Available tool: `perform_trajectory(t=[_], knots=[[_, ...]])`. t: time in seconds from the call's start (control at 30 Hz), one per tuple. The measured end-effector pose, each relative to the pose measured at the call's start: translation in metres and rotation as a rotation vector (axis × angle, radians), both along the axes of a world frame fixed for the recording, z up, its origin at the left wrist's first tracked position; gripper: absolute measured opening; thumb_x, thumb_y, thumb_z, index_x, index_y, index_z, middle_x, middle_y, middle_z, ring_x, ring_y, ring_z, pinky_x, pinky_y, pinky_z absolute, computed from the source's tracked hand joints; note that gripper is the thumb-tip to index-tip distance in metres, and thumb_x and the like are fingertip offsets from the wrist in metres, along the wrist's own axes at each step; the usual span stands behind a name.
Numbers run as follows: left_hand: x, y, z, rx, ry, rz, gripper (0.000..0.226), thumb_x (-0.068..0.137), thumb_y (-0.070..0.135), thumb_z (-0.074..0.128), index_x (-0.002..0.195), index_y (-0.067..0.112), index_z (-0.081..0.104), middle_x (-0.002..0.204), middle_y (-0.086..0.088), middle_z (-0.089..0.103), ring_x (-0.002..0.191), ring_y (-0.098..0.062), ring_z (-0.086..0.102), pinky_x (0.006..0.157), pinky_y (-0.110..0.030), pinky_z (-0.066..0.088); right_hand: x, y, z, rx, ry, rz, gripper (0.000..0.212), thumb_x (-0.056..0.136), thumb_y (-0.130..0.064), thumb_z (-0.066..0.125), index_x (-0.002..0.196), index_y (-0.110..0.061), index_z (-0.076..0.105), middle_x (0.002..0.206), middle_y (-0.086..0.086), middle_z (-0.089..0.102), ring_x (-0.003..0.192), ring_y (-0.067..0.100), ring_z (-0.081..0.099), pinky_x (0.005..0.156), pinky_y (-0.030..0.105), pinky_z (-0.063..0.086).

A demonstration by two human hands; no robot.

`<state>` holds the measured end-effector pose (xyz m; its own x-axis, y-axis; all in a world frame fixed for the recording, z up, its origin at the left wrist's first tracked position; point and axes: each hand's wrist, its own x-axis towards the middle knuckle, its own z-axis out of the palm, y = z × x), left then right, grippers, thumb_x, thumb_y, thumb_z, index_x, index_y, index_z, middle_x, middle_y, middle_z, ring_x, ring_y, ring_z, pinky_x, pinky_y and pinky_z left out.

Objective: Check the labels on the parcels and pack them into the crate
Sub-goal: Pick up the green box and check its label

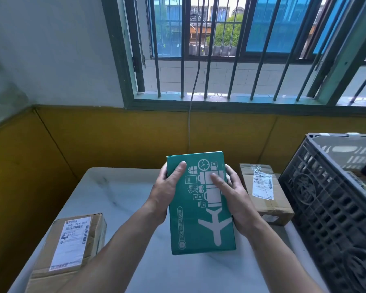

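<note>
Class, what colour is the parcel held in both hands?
Teal-green parcel with white printed icons, seen in the head view.

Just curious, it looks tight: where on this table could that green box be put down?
Bare tabletop lies at the far left, between the near-left parcel and the table's far edge. The right is crowded: the second parcel sits beside the black crate.

Small parcel-packing room, plain and utilitarian. I stand at a white marble-patterned table (123, 199). A brown cardboard parcel at left (72, 250) and a brown taped parcel at right (262, 191) both carry printed barcode shipping labels. There's a teal cardboard box with white plane and luggage icons (201, 208). A black lattice plastic crate (325, 208) sits at the table's right end. Bare mustard-yellow lower wall (114, 140) and a green-framed barred window (207, 60) facing neighbouring buildings.
</note>
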<state>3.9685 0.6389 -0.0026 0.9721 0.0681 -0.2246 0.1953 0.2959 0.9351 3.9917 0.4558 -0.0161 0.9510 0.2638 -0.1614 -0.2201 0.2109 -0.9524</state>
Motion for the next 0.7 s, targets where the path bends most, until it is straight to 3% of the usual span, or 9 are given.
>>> perform_trajectory(t=[0.1,0.23,0.33,0.43,0.57,0.7], knots=[[-0.003,-0.002,-0.003,0.021,-0.027,-0.017,0.061,0.083,0.053,0.066,0.134,0.023,0.05,0.112,-0.012,0.076,0.097,-0.03,0.075,0.079,-0.044,0.064,0.003,0.0,0.004,-0.024,0.009,0.001,0.087,0.082,-0.051,0.072,0.154,-0.041,0.025,0.137,0.008,0.061,0.103,0.027,0.074,0.076,0.044,0.063],[-0.002,-0.004,0.0,0.027,-0.049,-0.025,0.06,0.092,0.055,0.058,0.138,0.019,0.045,0.114,-0.017,0.073,0.099,-0.034,0.074,0.084,-0.049,0.063,0.003,0.0,0.005,-0.014,0.001,0.0,0.07,0.08,-0.047,0.076,0.141,-0.043,0.042,0.116,0.008,0.073,0.095,0.03,0.076,0.069,0.042,0.062],[0.001,-0.003,0.007,0.037,0.0,-0.039,0.071,0.095,0.065,0.045,0.146,0.016,0.039,0.122,-0.027,0.068,0.108,-0.045,0.07,0.091,-0.058,0.059,0.0,0.001,0.004,-0.031,-0.012,0.009,0.069,0.081,-0.045,0.079,0.139,-0.042,0.043,0.114,0.006,0.074,0.096,0.027,0.076,0.068,0.037,0.061],[0.0,-0.003,0.01,0.026,0.031,-0.034,0.072,0.099,0.065,0.04,0.147,0.011,0.041,0.125,-0.032,0.064,0.1,-0.042,0.071,0.081,-0.048,0.06,-0.001,0.003,0.007,-0.036,-0.026,0.026,0.068,0.086,-0.052,0.071,0.144,-0.037,0.04,0.118,0.012,0.07,0.096,0.028,0.075,0.069,0.038,0.061],[-0.004,-0.005,0.006,0.068,-0.041,-0.045,0.065,0.096,0.055,0.046,0.142,0.009,0.039,0.117,-0.025,0.067,0.09,-0.027,0.071,0.071,-0.037,0.058,0.003,0.004,0.009,-0.093,-0.095,0.057,0.056,0.101,-0.06,0.042,0.143,-0.025,0.04,0.108,0.015,0.072,0.094,0.03,0.074,0.072,0.04,0.062],[-0.003,-0.002,0.007,0.033,-0.054,-0.079,0.082,0.086,0.059,0.049,0.152,0.013,0.03,0.124,-0.02,0.067,0.095,-0.027,0.072,0.07,-0.035,0.059,0.002,0.003,0.011,-0.083,-0.077,0.073,0.057,0.097,-0.064,0.044,0.139,-0.026,0.044,0.107,0.016,0.073,0.089,0.025,0.074,0.064,0.032,0.061]])
